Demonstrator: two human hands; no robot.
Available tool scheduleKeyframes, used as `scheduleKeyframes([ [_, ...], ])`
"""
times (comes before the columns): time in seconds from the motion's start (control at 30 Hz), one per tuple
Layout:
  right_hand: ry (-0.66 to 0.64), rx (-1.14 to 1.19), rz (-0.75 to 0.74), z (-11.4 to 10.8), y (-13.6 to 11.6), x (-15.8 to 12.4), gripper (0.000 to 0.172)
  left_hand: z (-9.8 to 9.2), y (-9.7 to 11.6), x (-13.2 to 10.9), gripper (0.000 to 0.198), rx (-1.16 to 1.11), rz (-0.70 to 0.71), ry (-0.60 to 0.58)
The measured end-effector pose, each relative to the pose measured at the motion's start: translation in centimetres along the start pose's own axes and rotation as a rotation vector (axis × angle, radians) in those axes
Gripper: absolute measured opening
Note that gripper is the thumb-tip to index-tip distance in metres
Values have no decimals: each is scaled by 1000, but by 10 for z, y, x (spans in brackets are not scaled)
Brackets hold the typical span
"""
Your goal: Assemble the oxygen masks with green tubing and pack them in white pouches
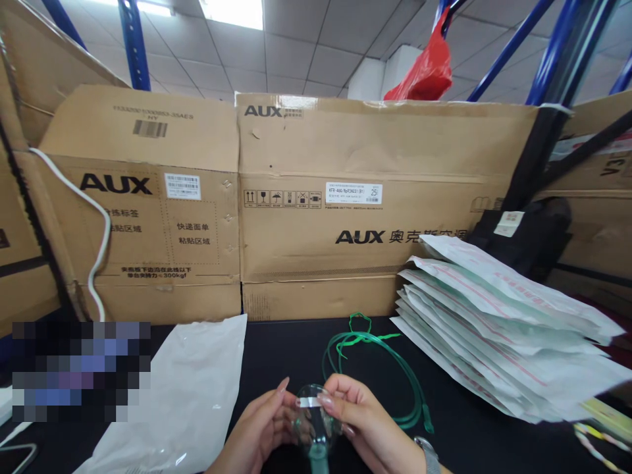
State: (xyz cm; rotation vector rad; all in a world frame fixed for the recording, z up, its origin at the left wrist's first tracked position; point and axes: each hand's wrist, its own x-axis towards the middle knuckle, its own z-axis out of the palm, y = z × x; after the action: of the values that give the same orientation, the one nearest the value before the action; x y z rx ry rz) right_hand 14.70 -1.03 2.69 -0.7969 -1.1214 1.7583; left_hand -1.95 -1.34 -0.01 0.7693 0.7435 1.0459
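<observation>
A clear oxygen mask [307, 428] with a green connector [318, 454] at its lower end is held upright at the bottom middle. Across its top runs a shiny metal nose strip [309, 402]. My right hand [365, 418] pinches the mask at the right end of that strip, thumb in front. On the other side, my left hand [264, 428] cups the mask's left edge, its fingers curled against it and the thumb raised. Behind the mask, green tubing [419, 388] lies coiled on the black table, with a bright green tie or cord [363, 338] by it.
To the left lies a white plastic bag [197, 382], beside a pixelated area. A stack of white sealed packages [494, 329] stands at the right. Large cardboard boxes [316, 263] wall off the back. A white cable [106, 230] hangs at the left; a red bag [424, 69] hangs above.
</observation>
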Motion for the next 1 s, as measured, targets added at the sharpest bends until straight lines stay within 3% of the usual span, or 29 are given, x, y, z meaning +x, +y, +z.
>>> scheduleKeyframes([
  [0.23, -11, -79, 31, -4, 3, 3, 27, 5, 2, -5, 37, 143, 79, -46],
  [0.5, -40, -421, -136, -5, -2, 2, 22, 3, 0, -4, 32, 240, 164, -84],
  [0.67, -168, -281, -43, -5, 6, 3, 25, 7, 4, -9, 32, 208, 102, -68],
  [0.83, -139, -208, -6, -5, 7, 4, 24, 12, 7, -13, 30, 79, 51, 18],
  [1.0, -132, -197, -21, -5, 6, 4, 24, 12, 7, -12, 32, 107, 45, 13],
])
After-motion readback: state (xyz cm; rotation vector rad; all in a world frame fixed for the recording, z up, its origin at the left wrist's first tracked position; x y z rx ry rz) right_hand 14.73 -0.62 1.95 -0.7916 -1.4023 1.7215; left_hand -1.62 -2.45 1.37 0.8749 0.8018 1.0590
